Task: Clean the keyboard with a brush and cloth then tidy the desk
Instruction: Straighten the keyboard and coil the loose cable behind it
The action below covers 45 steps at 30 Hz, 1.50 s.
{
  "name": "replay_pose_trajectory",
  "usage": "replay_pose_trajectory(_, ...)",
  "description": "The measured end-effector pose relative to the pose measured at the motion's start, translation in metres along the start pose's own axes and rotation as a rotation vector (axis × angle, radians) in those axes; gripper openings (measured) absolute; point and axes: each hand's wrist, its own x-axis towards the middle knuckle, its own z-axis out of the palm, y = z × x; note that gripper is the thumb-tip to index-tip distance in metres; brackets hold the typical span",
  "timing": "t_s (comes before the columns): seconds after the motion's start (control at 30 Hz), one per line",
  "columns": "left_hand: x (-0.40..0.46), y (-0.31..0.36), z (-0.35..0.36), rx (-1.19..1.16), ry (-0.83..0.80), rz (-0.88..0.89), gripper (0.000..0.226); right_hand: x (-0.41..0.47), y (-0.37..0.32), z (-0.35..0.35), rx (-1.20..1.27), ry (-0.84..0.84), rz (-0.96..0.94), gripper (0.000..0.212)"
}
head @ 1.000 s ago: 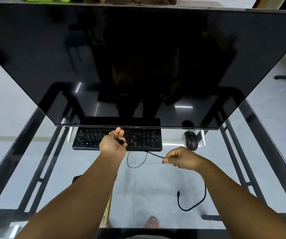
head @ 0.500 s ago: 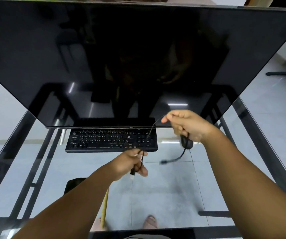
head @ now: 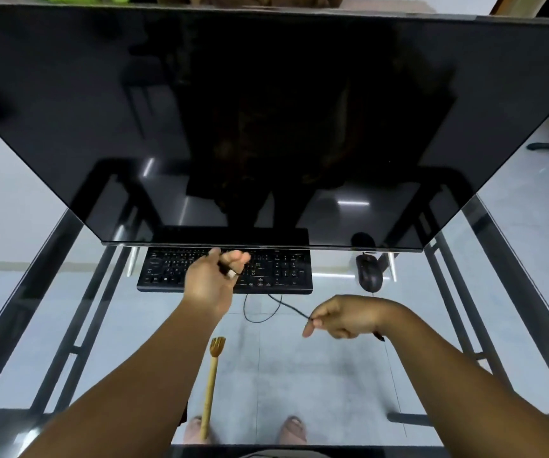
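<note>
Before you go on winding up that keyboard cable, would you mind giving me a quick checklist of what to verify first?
1. Plug end held: the left hand grips the cable's plug end above the keyboard. Ok.
2. Cable held further along: the right hand pinches the cable. Ok.
3. Slack free: a loop hangs between the hands, no knot visible. Ok.
4. Mouse away from the cable: it sits to the right, apart. Ok.
5. Wooden brush out of the way: it lies nearer the body, apart from the loop. Ok.
6. Cable's far end at the keyboard: hidden. Cannot tell.
</note>
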Motion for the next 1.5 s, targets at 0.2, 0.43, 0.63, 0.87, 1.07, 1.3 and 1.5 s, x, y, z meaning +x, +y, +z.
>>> replay_pose_trajectory(0.2, -0.004, -0.046, -0.012, 0.873, -0.22, 0.076, 0.039, -0.026, -0.053, -0.02, 0.135, -0.13, -0.248, 0.023)
replay_pose_trajectory(0.43, -0.029, -0.047, -0.019, 0.996, -0.53, -0.263, 0.042, -0.036, -0.056, -0.051, 0.434, 0.261, -0.435, 0.021)
replay_pose_trajectory(0.63, -0.035, -0.043, -0.011, 0.501, -0.562, -0.432, 0.05, 0.004, -0.037, -0.041, 0.63, 0.723, -0.194, 0.028)
replay_pose_trajectory(0.87, -0.028, -0.03, 0.002, 0.178, -0.376, -0.329, 0.029, 0.02, -0.006, -0.007, 0.209, 0.68, -0.006, 0.017)
replay_pose_trajectory(1.07, -0.025, -0.036, 0.012, 0.354, -0.259, -0.287, 0.032, 0.019, -0.01, 0.001, 0.087, 0.521, -0.067, 0.013)
replay_pose_trajectory(1.3, -0.028, -0.035, 0.022, 0.48, -0.238, -0.213, 0.033, 0.013, -0.009, 0.0, 0.033, 0.212, -0.065, 0.012)
replay_pose_trajectory(1.5, -0.029, -0.033, 0.026, 0.465, -0.222, -0.243, 0.034, 0.018, -0.003, 0.0, -0.283, 0.587, -0.081, 0.008)
